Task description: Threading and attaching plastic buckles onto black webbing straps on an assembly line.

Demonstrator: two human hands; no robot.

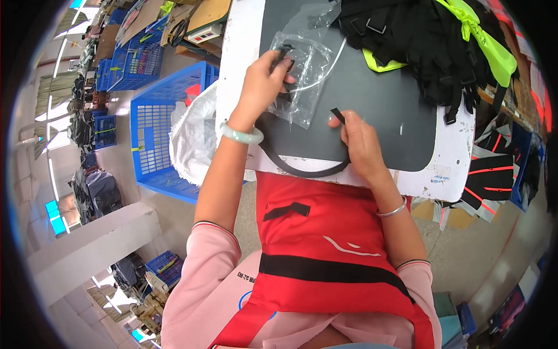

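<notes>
My right hand (361, 145) is closed round a black webbing strap (308, 172), whose short end sticks up above the thumb. The strap curves down over the table's near edge and back up behind my left wrist, where its other end is hidden. My left hand (268, 81) lies over a clear plastic bag (317, 64). Its fingers are bent together on a small black part (286, 50), partly covered, whose exact kind I cannot make out. More dark bits show through the bag under the fingers. A thin white cord (325, 78) curves across the bag.
A pile of black straps with buckles (407, 46) and neon-yellow fabric (494, 52) covers the table's far right. The white table (447, 157) has a dark grey mat (383, 99). At left stands a blue crate (152, 139) with a white sack (195, 139). Black pieces with orange stripes (491, 174) lie at right.
</notes>
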